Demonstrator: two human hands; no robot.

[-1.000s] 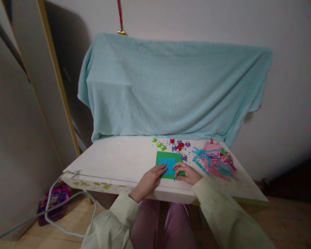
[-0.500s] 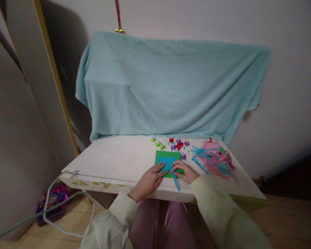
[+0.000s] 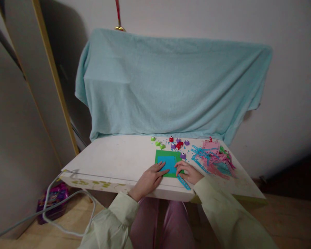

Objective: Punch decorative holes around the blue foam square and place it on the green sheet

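Observation:
A blue square sheet (image 3: pixel 169 160) lies on a larger green square sheet (image 3: pixel 163 152) near the table's front edge. My left hand (image 3: pixel 150 178) rests on the blue sheet with its fingers stretched out, pressing it flat. At the sheet's right edge, my right hand (image 3: pixel 189 171) is closed, fingertips pinched on a blue punched strip (image 3: pixel 184 183) that hangs toward the front edge. Whether the strip still joins the sheet is hidden under the fingers. Behind the sheets stand small one-eyed pieces: several purple (image 3: pixel 182 156), red (image 3: pixel 171 139) and green (image 3: pixel 158 143).
On the right of the white table (image 3: pixel 114 155) lies a heap of pink, blue and green punched strips (image 3: pixel 212 159). Tiny blue bits are scattered around the one-eyed pieces. A light blue cloth (image 3: pixel 171 86) hangs behind the table. A white cable (image 3: pixel 64 231) runs at lower left.
My right hand has shifted slightly right, away from my left hand. The blue strip has swung rightward with it, baring more of the blue sheet's right side. My left hand stays put.

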